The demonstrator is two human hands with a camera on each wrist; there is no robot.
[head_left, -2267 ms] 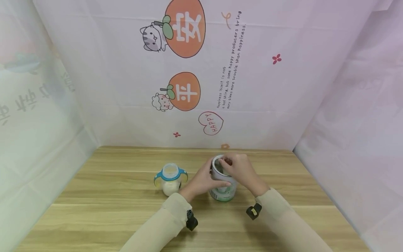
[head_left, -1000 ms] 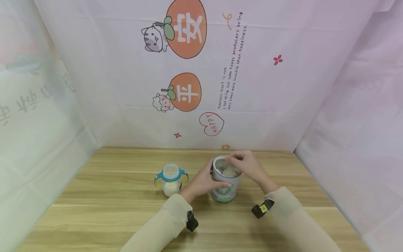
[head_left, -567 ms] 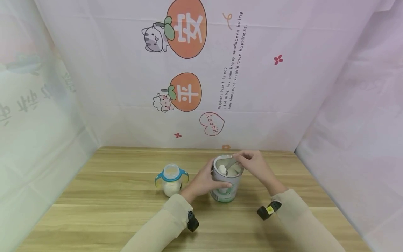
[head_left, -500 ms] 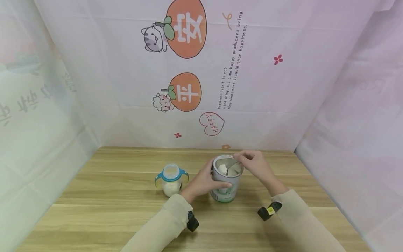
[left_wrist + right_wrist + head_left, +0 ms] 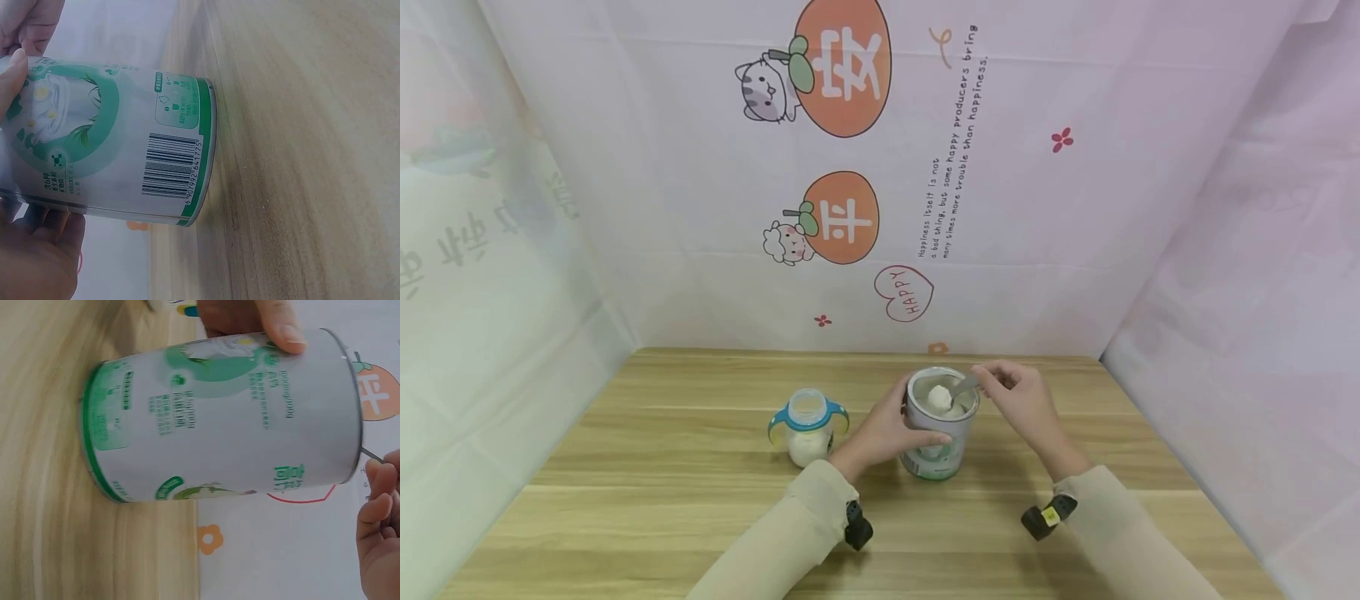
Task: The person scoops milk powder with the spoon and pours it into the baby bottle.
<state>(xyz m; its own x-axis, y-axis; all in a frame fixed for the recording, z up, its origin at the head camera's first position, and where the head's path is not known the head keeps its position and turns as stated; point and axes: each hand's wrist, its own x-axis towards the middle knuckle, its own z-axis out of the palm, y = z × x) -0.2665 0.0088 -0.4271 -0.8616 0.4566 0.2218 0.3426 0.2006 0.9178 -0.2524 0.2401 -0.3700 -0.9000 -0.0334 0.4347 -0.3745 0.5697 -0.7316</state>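
A white and green milk powder can stands upright on the table. My left hand grips its left side, thumb across the front; the left wrist view shows the fingers behind the can. With my right hand, at the can's right rim, I pinch the grey handle of a spoon. The spoon's bowl carries a rounded heap of white powder inside the can's mouth. In the right wrist view the thin handle slants out over the rim to my fingertips.
Left of the can stands a lidless baby bottle with a blue two-handled ring and white powder inside. A wooden table lies under everything. Printed white cloth hangs behind, with plain cloth walls on both sides.
My right hand has drawn up and to the right from inside the can, bringing the heaped spoon up near the mouth. The left hand and the bottle stay put.
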